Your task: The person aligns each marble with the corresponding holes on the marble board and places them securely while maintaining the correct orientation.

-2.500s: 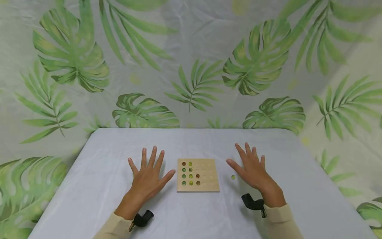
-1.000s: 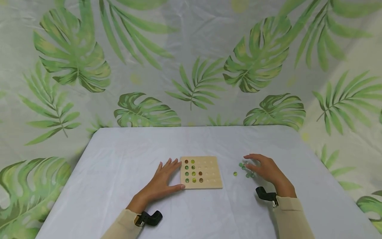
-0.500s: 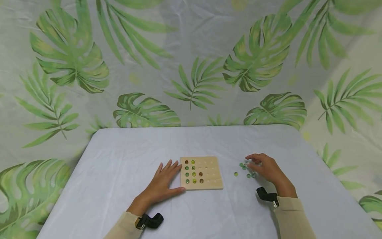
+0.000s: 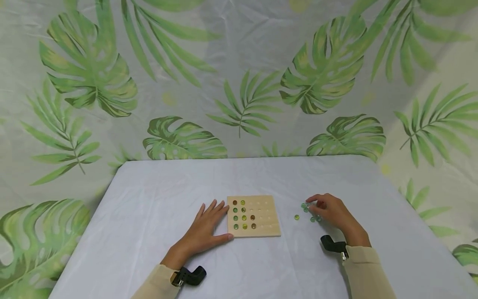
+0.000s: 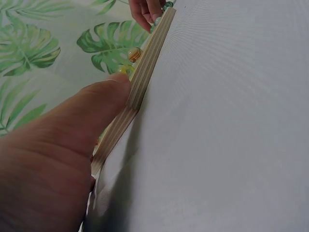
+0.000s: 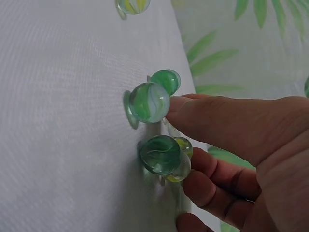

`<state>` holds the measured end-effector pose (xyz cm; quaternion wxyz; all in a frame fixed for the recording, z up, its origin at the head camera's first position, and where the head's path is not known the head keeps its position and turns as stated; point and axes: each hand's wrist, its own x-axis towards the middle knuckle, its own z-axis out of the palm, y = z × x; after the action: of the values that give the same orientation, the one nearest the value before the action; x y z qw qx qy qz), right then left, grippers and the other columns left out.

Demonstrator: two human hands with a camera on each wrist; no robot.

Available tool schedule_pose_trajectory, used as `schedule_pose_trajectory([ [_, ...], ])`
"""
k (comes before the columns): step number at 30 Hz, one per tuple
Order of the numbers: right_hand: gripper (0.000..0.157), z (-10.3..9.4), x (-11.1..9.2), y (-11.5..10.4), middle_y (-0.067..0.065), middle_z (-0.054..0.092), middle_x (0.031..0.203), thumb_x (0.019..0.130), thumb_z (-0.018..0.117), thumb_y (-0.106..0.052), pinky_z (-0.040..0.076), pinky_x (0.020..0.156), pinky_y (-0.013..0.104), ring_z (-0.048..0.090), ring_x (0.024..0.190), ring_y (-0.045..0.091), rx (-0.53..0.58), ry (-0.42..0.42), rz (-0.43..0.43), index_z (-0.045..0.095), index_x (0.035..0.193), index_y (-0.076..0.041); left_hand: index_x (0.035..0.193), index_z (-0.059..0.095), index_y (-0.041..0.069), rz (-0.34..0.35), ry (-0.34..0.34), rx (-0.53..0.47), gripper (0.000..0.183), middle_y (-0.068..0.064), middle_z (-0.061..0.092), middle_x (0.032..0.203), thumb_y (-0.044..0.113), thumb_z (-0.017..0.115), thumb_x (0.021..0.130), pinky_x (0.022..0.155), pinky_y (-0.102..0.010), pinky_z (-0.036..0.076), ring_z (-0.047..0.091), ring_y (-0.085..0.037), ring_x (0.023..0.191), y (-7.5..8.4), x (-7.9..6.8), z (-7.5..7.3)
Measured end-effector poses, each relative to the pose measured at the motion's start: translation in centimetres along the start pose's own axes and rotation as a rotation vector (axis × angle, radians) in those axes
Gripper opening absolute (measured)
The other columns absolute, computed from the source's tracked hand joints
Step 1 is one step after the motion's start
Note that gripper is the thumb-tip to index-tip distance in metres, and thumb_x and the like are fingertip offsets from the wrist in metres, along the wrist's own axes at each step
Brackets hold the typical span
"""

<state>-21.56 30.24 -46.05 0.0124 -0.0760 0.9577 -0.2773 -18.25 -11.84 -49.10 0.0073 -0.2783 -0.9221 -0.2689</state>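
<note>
A square wooden board [image 4: 274, 220] with rows of small hollows lies flat on the table; green, yellow-green and brown marbles fill its left part. My left hand [image 4: 203, 228] rests at the board's left edge, fingers spread and straight, thumb at the near corner. In the left wrist view, the thumb [image 5: 63, 121] presses against the board's layered edge [image 5: 154, 53]. My right hand [image 4: 335, 211] is among several loose marbles [image 4: 312, 219], fingers bent. Its thumb tip meets a green-and-white marble [image 6: 149, 102] in the right wrist view; the index fingertip is hidden, so a pinch cannot be confirmed.
One yellow-green marble [image 4: 296, 217] lies apart, between the board and the loose group. A white cloth covers the table [image 4: 179, 178]. Behind it hangs a leaf-patterned curtain [image 4: 261, 54]. Black wrist cameras [image 4: 192, 276] sit on both wrists.
The left hand has moved from hovering to the board's left edge. The right hand has shifted right and come down to the marbles, and its thumb and index finger have drawn closer together.
</note>
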Motion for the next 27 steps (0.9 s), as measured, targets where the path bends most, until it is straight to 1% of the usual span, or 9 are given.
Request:
schedule_pose_trajectory([
  [5,0.02,-0.06,0.06,0.13,0.006,0.06,0.093,0.09,0.069,-0.019,0.049,0.075,0.045,0.056,0.087,0.024,-0.008,-0.004,-0.003,0.071,0.109,-0.016,0.151,0.035,0.013,0.001,0.003,0.003,0.088,-0.007,0.028,0.157,0.062,0.063,0.083,0.117,-0.049,0.001,0.014,-0.027,0.147,0.04,0.14,0.02],
  [7,0.02,-0.06,0.06,0.19,0.006,0.06,0.093,0.09,0.069,-0.019,0.049,0.076,0.045,0.056,0.087,0.024,-0.009,-0.007,0.002,0.071,0.109,-0.016,0.151,0.035,0.013,-0.001,0.002,0.002,0.088,-0.007,0.028,0.157,0.061,0.063,0.083,0.117,-0.049,0.001,0.014,-0.027,0.147,0.1,0.18,0.02],
  [10,0.019,-0.03,0.08,0.29,0.005,0.06,0.092,0.09,0.069,-0.019,0.049,0.075,0.044,0.056,0.086,0.024,-0.009,-0.008,0.009,0.072,0.109,-0.017,0.151,0.035,0.013,-0.001,0.001,0.006,0.088,-0.007,0.028,0.157,0.061,0.064,0.083,0.117,-0.05,0.001,0.014,-0.027,0.147,0.15,0.23,0.03],
  [18,0.017,-0.04,0.11,0.37,0.003,0.059,0.089,0.089,0.069,-0.018,0.048,0.074,0.043,0.055,0.084,0.023,-0.007,0.0,-0.008,0.072,0.106,-0.016,0.15,0.036,0.013,0.001,0.002,0.008,0.087,-0.007,0.029,0.156,0.062,0.063,0.084,0.117,-0.051,0.003,0.015,-0.028,0.147,0.24,0.27,-0.05],
  [23,0.015,0.05,0.17,0.36,0.002,0.059,0.087,0.089,0.069,-0.018,0.048,0.072,0.04,0.055,0.082,0.021,-0.015,0.001,-0.026,0.072,0.104,-0.015,0.15,0.036,0.012,0.006,0.007,0.0,0.086,-0.008,0.03,0.156,0.06,0.063,0.084,0.117,-0.052,0.003,0.016,-0.029,0.146,0.24,0.09,-0.06],
  [27,0.014,0.08,0.11,0.21,0.002,0.058,0.086,0.089,0.069,-0.018,0.047,0.071,0.04,0.055,0.082,0.021,-0.015,0.004,-0.023,0.072,0.103,-0.015,0.15,0.037,0.012,0.008,0.012,-0.006,0.086,-0.008,0.031,0.156,0.06,0.064,0.084,0.117,-0.052,0.004,0.017,-0.029,0.146,0.19,-0.01,-0.05],
])
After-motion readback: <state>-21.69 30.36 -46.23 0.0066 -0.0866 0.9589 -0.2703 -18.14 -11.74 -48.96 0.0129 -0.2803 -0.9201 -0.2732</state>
